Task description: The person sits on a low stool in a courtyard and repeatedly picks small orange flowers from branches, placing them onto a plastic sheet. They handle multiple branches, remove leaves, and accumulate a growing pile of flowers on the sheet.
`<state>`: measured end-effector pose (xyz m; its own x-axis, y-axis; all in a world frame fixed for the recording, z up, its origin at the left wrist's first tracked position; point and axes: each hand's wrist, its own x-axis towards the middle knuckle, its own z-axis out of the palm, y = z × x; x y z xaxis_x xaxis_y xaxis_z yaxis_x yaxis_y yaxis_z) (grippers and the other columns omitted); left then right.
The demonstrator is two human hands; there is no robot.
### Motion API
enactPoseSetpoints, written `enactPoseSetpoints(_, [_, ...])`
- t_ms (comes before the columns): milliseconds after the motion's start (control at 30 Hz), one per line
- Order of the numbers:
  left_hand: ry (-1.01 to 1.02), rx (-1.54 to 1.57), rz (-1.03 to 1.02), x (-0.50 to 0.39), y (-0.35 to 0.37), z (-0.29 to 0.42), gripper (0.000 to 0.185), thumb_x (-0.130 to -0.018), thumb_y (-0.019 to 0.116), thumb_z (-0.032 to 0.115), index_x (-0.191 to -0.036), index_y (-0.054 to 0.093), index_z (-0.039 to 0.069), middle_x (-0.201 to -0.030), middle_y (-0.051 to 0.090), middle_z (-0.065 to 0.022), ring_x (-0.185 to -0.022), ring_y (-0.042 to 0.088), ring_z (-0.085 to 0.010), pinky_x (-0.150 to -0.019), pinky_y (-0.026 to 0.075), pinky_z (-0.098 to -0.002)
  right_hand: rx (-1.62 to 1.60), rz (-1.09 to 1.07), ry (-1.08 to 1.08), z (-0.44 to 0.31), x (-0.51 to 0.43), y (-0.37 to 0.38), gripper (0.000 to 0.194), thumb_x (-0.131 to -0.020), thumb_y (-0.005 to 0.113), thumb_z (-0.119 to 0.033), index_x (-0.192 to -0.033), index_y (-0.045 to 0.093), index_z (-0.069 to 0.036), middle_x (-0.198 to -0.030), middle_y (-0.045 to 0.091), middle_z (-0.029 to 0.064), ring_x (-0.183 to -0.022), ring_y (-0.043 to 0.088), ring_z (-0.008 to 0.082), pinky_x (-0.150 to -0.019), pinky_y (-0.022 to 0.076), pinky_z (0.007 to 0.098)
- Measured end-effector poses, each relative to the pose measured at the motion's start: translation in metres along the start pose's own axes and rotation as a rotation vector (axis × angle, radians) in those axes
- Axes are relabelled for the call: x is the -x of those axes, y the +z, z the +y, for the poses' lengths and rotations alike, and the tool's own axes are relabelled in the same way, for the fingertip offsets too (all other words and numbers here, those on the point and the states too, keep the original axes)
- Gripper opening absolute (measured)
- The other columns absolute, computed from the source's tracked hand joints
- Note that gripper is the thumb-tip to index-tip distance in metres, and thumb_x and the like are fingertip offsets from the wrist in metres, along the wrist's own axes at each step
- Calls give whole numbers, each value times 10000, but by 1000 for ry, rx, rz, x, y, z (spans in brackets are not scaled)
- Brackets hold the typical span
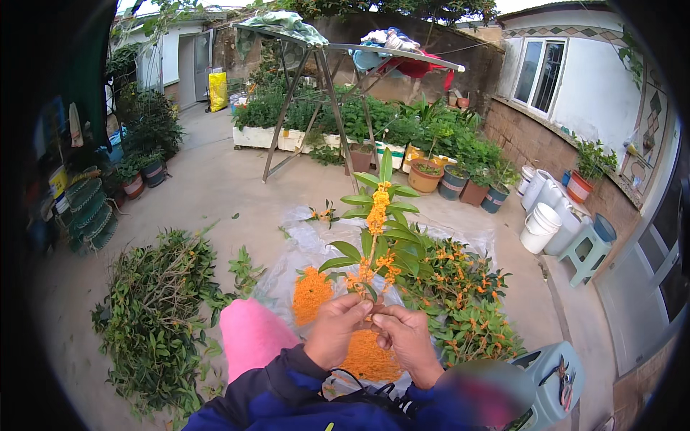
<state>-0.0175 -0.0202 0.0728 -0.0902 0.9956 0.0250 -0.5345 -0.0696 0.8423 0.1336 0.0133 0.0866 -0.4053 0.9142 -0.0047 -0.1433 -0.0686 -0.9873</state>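
Note:
My left hand (338,329) pinches the lower end of a leafy branch with orange blossoms (379,207), which stands upright in front of me. Close beside it, my right hand (405,336) has thumb and forefinger together at the base of the same branch; what lies between those fingertips is too small to tell. Beneath the hands a heap of loose orange blossoms (372,358) rests on clear plastic sheeting (280,269). A second blossom heap (311,295) is just left of the branch. Flowering cut branches (463,291) are piled to the right.
Cut leafy branches (156,318) form a large pile at left. A plastic stool (555,372) at lower right holds pruning shears (566,385). White buckets (540,227), another stool (590,250), potted plants (426,175) and a metal drying rack (334,102) stand farther off.

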Motion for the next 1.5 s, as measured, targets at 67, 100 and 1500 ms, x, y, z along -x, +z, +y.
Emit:
enactPoseSetpoints(67, [7, -56, 49, 0, 2, 3, 219, -1000, 640, 152, -1104, 702, -30, -1058, 721, -103, -871, 698, -144, -612, 562, -260, 74, 57, -74, -2, 2, -5, 123, -916, 655, -54, -936, 708, 56, -765, 667, 38, -559, 562, 77, -510, 439, 217])
enactPoseSetpoints(100, [7, -86, 56, 1, 5, 6, 212, -994, 652, 152, -1093, 703, -28, -1036, 721, -94, -841, 692, -131, -591, 550, -249, 91, 76, -123, -4, 3, -5, 117, -913, 656, -45, -938, 707, 57, -764, 665, 36, -563, 561, 74, -513, 437, 214])
enactPoseSetpoints(1500, [442, -664, 306, 12, 0, -13, 166, -941, 606, 96, -919, 732, -9, -743, 593, -144, -795, 556, -267, -723, 433, -373, 173, 330, -378, 7, -12, -1, 251, -863, 686, 28, -1111, 660, 58, -915, 697, 56, -760, 636, 111, -666, 516, 257])
